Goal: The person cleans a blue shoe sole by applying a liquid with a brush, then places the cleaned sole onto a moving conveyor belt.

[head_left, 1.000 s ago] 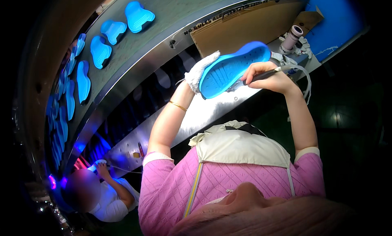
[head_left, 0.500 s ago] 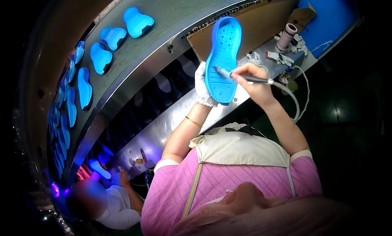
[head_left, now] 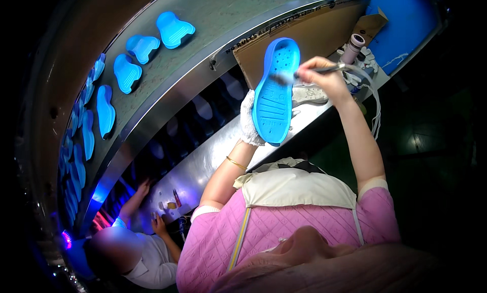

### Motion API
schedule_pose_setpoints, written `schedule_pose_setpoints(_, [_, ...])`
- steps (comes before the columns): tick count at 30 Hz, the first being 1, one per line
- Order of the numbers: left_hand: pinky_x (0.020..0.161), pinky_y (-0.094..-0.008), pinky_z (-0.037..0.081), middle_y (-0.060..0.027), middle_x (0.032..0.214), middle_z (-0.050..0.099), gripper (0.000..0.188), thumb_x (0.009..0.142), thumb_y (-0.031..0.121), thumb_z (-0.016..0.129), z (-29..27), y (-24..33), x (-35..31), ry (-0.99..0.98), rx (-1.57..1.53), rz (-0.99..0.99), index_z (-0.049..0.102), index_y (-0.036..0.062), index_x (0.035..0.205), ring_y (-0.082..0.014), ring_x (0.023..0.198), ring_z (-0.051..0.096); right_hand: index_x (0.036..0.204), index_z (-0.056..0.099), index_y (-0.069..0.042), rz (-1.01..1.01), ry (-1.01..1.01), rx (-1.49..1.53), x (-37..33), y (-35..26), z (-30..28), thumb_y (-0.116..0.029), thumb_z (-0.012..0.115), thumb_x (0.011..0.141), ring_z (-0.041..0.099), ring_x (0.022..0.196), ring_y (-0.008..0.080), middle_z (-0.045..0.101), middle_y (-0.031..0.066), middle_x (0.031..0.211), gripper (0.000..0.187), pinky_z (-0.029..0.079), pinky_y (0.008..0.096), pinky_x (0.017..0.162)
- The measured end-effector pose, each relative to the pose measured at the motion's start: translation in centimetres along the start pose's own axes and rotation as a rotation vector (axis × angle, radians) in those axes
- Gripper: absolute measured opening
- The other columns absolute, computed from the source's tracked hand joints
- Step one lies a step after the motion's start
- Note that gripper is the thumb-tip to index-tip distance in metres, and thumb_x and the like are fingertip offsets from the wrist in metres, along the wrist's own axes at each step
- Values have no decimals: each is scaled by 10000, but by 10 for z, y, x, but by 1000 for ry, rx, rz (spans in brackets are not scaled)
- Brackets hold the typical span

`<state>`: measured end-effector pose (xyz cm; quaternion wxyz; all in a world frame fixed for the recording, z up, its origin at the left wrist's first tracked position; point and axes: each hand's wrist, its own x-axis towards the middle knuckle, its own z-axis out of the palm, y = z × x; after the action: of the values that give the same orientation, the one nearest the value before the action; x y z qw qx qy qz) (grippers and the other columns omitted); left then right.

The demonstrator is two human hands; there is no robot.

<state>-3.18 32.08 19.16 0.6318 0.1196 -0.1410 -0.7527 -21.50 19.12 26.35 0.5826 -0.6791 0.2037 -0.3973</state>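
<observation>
My left hand (head_left: pixel 247 121), in a white knit glove, grips a blue shoe sole (head_left: pixel 272 108) by its left edge. The sole is tilted up with its inner side facing me, small holes at the far end and grooves nearer. My bare right hand (head_left: pixel 327 82) is closed round the dark handle of a brush (head_left: pixel 324 70), from which a clear hose (head_left: pixel 369 80) runs off to the right. The blurred bristles lie over the middle of the sole, just below the holes; whether they touch it is hard to tell.
A curved conveyor (head_left: pixel 213 26) carries several blue soles (head_left: pixel 127 72) at the left. Beyond my hands lie a cardboard sheet (head_left: pixel 314 31), a pink bottle (head_left: pixel 353 48) and a metal ledge (head_left: pixel 218 146). At the lower left a co-worker (head_left: pixel 152 260) reaches toward the conveyor.
The brush has moved up the sole, from its lower middle toward the holes. My left hand and the sole have come slightly nearer. The co-worker's arm now stretches out.
</observation>
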Motion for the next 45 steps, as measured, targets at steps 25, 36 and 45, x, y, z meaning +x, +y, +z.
schedule_pose_setpoints(25, [882, -424, 553, -226, 1213, 605, 710, 898, 523, 537, -8, 10, -7, -13, 246, 129, 447, -13, 1355, -336, 1011, 655, 821, 655, -23, -395, 4, -556, -29, -51, 14, 77, 646, 739, 623, 934, 207, 626, 107, 1017, 130, 495, 296, 806])
schedule_pose_setpoints(36, [879, -410, 553, -177, 1213, 620, 685, 883, 516, 535, 4, -4, -18, -31, 187, 126, 471, 25, 1357, -299, 1009, 657, 939, 640, -9, -108, 232, -158, -37, -34, 37, -62, 691, 873, 622, 759, 76, 666, 34, 846, 100, 496, 200, 690])
schedule_pose_setpoints(45, [850, -556, 546, -241, 1341, 509, 774, 866, 527, 527, -12, -5, -13, -197, -80, 86, 372, 13, 1424, -392, 1182, 551, 993, 613, -21, -141, -14, 260, -51, -29, 55, -117, 673, 906, 641, 919, 125, 682, 86, 971, 143, 508, 277, 852])
